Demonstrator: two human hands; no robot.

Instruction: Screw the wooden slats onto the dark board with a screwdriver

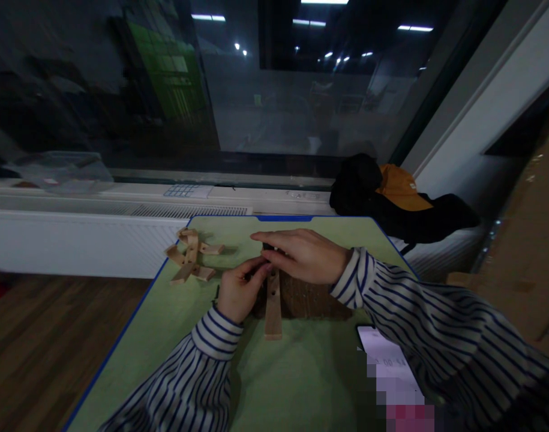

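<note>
Your left hand [240, 291] and right hand [312, 255]: two
Holed wooden strip [273, 318] under your hands: one
Joined wooden strips [191, 257], nine o'clock from your hands: several, too overlapped to count
Brown slab [319, 303], near four o'clock: one
Phone [388, 356], farther four o'clock: one
Orange cap [401, 187], two o'clock: one
Clear plastic box [65, 174], ten o'clock: one

Your pale wooden strip [273, 315], with dark holes, over the brown block's [314, 300] left part, near end beyond it.
</note>
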